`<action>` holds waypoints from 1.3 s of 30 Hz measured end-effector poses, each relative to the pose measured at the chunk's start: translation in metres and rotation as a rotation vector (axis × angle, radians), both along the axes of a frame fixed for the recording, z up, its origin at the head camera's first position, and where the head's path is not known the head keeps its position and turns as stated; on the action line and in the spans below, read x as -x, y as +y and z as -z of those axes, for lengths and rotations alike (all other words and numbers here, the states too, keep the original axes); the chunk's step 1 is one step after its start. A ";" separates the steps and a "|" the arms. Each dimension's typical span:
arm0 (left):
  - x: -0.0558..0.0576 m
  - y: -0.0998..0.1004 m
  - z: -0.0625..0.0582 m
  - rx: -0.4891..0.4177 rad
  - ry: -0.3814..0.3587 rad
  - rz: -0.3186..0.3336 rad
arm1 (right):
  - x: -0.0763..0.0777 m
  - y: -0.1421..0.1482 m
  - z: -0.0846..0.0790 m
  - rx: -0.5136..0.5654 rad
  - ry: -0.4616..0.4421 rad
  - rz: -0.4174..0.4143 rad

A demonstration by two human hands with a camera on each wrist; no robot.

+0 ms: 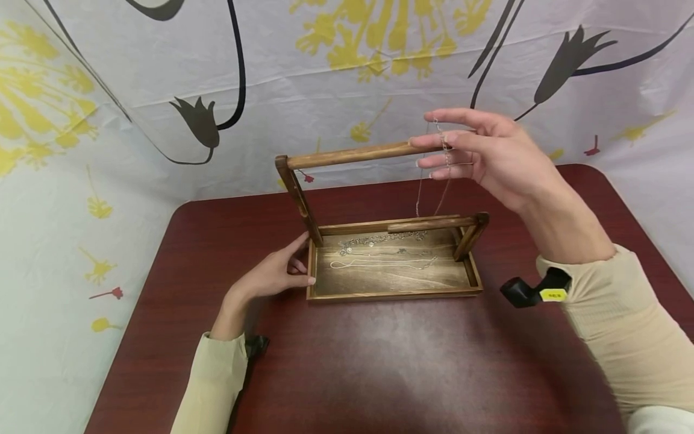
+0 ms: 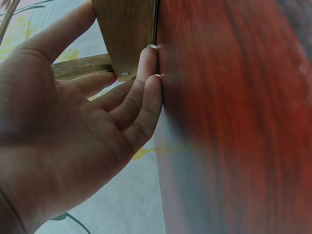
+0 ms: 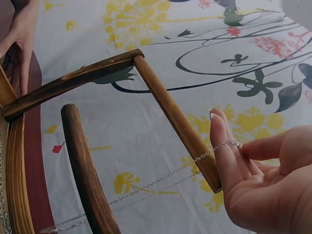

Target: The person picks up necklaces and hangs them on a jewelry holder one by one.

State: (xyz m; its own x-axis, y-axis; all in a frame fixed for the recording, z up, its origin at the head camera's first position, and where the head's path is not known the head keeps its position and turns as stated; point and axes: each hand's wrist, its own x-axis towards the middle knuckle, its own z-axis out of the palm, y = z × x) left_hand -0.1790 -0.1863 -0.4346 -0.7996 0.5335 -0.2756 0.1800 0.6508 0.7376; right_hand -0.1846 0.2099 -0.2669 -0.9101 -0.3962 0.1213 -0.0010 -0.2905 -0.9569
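Note:
A wooden jewelry stand (image 1: 355, 296) has a shallow tray base and two horizontal bars. My right hand (image 1: 501, 150) is raised at the free end of the taller bar (image 1: 352, 155). Its thumb and fingers pinch a thin silver chain necklace (image 3: 158, 181), whose two strands hang down toward the back of the shorter bar (image 1: 434, 225). The left hand (image 1: 271, 271) holds the left end of the tray, thumb at the front corner and index finger near the upright. In the left wrist view, fingertips touch the wooden end panel (image 2: 127, 34) low by the table.
Several silver chains (image 1: 374, 240) lie in the tray, with a looped pale chain (image 1: 374, 263) nearer its front. The stand is on a dark red table (image 1: 379, 361). Behind it hangs a white cloth (image 1: 260, 126) printed with flowers.

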 end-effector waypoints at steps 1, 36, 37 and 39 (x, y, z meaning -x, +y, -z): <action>0.000 0.000 0.000 0.001 0.000 0.001 | 0.000 -0.001 0.000 0.005 0.004 -0.014; 0.000 0.001 -0.001 -0.004 0.013 0.014 | 0.011 -0.053 -0.002 0.070 -0.054 -0.001; 0.000 0.001 -0.001 -0.001 0.012 0.011 | 0.012 -0.054 -0.001 0.070 -0.053 -0.001; 0.000 0.001 0.000 0.001 0.008 0.009 | 0.012 -0.056 0.000 0.064 -0.052 0.003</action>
State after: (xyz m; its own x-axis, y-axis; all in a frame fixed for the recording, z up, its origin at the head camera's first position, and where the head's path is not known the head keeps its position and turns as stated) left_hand -0.1789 -0.1849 -0.4348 -0.7972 0.5403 -0.2694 0.1916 0.6496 0.7357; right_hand -0.1968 0.1544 -0.2664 -0.9171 -0.3862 0.0987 0.0473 -0.3513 -0.9351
